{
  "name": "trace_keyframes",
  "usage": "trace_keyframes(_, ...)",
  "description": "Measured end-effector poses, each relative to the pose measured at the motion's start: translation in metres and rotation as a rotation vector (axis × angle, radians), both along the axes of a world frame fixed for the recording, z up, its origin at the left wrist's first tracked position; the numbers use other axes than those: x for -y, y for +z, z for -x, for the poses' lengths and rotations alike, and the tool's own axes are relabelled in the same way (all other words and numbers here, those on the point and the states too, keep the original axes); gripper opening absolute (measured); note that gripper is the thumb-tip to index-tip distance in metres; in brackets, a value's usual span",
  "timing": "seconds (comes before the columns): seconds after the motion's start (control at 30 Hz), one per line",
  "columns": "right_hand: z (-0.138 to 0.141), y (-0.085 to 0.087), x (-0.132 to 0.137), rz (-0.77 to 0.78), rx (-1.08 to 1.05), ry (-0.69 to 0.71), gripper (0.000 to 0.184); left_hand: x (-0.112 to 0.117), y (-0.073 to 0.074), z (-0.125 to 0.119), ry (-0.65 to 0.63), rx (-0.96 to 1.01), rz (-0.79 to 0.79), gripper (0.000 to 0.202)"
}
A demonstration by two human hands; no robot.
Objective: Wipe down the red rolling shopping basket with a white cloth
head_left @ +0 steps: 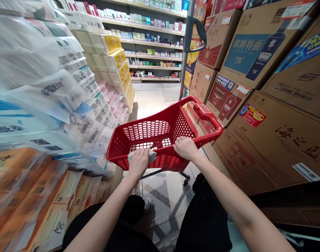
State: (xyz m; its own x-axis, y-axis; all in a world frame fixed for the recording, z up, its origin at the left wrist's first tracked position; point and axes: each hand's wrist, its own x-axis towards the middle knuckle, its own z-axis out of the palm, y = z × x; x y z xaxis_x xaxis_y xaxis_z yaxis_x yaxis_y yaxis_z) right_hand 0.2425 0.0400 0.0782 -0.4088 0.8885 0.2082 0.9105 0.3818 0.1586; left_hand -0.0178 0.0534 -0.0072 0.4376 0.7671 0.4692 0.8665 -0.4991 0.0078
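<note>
A red plastic shopping cart (149,124) with a perforated basket stands sideways before me, its handle end to the right. My left hand (139,161) is closed around a folded pale cloth (152,156) and rests with it on the near rim. Farther right along that rim, my right hand (185,147) grips the cart's edge near the handle (206,113). A small dark item on the basket floor is too indistinct to name. The fingertips of both hands are partly hidden behind the rim.
Wrapped paper packs (78,91) are stacked high on the left, with orange packs (20,189) lower down. Cardboard cartons (275,140) line the right. A dark-handled metal post (188,45) stands beyond the cart. Stocked shelves (157,45) cross the back, past a tiled floor (160,93).
</note>
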Motion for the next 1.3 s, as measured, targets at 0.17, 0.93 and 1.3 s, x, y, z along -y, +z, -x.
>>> trace_keyframes(0.17,0.019,-0.013,-0.002,-0.012,-0.033,0.037,0.037,-0.006,0.004,-0.002,-0.062,-0.036,0.028,0.035)
trace_keyframes(0.93,0.011,-0.012,-0.015,0.0,-0.026,0.073,0.041,-0.004,-0.003,0.022,0.093,-0.086,0.031,0.035)
trace_keyframes(1.3,0.005,-0.015,-0.02,-0.023,-0.078,0.096,0.042,-0.01,0.004,-0.021,-0.012,-0.096,0.029,0.032)
